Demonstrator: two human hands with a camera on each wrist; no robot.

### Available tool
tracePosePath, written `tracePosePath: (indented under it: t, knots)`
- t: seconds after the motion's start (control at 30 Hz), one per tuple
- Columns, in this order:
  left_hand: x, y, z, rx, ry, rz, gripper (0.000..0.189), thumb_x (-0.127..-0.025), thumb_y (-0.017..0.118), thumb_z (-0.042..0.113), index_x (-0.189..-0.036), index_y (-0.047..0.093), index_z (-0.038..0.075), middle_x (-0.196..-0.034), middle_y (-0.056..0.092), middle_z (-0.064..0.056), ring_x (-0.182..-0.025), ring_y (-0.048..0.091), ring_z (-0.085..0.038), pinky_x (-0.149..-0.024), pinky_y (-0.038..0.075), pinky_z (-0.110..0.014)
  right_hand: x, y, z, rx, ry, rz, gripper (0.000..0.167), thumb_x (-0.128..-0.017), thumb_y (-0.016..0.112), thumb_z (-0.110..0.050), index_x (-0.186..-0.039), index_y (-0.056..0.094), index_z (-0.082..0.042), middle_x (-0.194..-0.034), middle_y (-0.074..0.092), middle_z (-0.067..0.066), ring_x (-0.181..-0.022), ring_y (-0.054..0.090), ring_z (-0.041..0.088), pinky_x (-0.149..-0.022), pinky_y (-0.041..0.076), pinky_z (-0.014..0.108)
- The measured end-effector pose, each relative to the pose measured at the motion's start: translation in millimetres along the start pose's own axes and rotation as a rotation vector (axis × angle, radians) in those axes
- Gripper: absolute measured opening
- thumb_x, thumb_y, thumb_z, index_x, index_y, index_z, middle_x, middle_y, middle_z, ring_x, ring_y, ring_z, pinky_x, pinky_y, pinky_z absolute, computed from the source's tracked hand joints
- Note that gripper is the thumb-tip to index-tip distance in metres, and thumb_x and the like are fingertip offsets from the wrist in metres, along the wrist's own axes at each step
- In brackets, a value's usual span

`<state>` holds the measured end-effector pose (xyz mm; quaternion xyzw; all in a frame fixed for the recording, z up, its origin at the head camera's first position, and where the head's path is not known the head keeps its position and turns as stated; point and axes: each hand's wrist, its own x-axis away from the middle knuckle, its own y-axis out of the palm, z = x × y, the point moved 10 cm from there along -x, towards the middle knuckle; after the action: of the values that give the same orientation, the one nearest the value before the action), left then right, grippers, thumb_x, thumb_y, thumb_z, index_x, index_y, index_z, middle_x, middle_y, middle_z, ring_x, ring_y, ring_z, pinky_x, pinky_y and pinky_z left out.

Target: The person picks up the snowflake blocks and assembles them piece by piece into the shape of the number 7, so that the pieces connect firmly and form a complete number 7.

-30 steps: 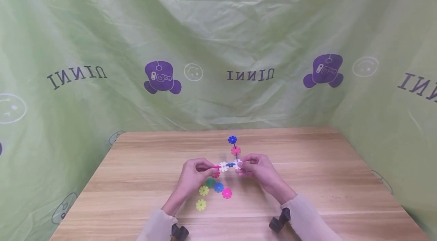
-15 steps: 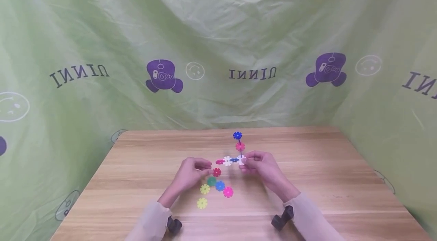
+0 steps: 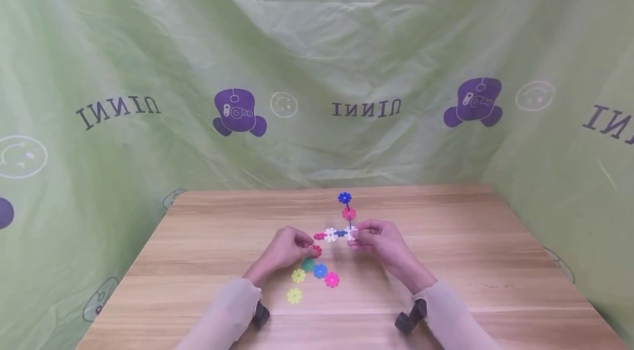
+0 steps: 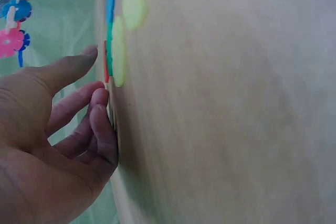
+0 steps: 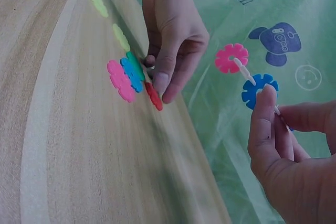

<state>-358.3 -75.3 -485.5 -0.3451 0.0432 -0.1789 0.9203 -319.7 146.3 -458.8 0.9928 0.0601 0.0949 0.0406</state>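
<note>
Head view: both forearms come in from the near edge of the wooden table (image 3: 198,262) and slant inward, the sleeves pulled back from the wrists. The left hand (image 3: 284,250) is low over the tabletop, wrist angled in from the near left corner. Its thumb is stretched out and stands apart from the bent fingers, as the left wrist view shows; the fingertips are at the red disc (image 3: 317,251), but whether they actually touch it I cannot tell.

The right hand (image 3: 380,240) is raised above the table, slanting in from the near right corner. Thumb and fingertips are brought together on a white disc at the right end of a linked chain (image 3: 331,235) of notched discs. This chain hangs in the air over the middle of the table; one row runs toward the left edge and ends in pink, and a branch points toward the far edge, tipped with a dark blue disc (image 3: 344,197).

Nearer the near edge, beside the red disc, lie a green disc (image 3: 308,265), a blue disc (image 3: 320,271), a pink disc (image 3: 332,280) and two yellow discs (image 3: 294,296), all flat on the tabletop.
</note>
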Motion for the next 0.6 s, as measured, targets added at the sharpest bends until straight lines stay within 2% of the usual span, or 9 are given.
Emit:
tracePosePath:
  t: [0.1, 0.37, 0.6]
  knots:
    - [-2.3, 2.8, 1.3, -0.013, 0.0, -0.011, 0.014, -0.084, 0.09, 0.026, -0.092, 0.083, 0.016, -0.08, 0.073, 0.005, -0.073, 0.06, -0.013, -0.066, 0.05, -0.025, 0.6, 0.9, -0.6, -0.003, -0.001, -0.009, 0.032, -0.1, 0.064, 0.0, -0.128, 0.059, 0.014, -0.1, 0.076, 0.011, -0.087, 0.077, 0.016, -0.083, 0.066, 0.027]
    - [-3.1, 3.6, 1.1, -0.003, -0.046, -0.025, 0.016, -0.082, 0.091, 0.017, -0.089, 0.078, 0.011, -0.081, 0.071, 0.001, -0.075, 0.06, -0.016, -0.068, 0.051, -0.027, 0.6, 0.9, -0.9, -0.009, -0.003, -0.016, 0.031, -0.101, 0.063, 0.0, -0.128, 0.058, 0.014, -0.1, 0.076, 0.011, -0.087, 0.077, 0.016, -0.082, 0.066, 0.027]
    - [-3.0, 6.8, 1.9, -0.009, -0.073, -0.033, 0.014, -0.082, 0.09, 0.015, -0.086, 0.077, 0.011, -0.081, 0.072, 0.001, -0.074, 0.061, -0.016, -0.068, 0.051, -0.027, 0.8, 0.5, -0.7, -0.014, 0.001, -0.015, 0.031, -0.101, 0.063, 0.0, -0.128, 0.058, 0.014, -0.1, 0.076, 0.011, -0.088, 0.078, 0.016, -0.083, 0.066, 0.027]
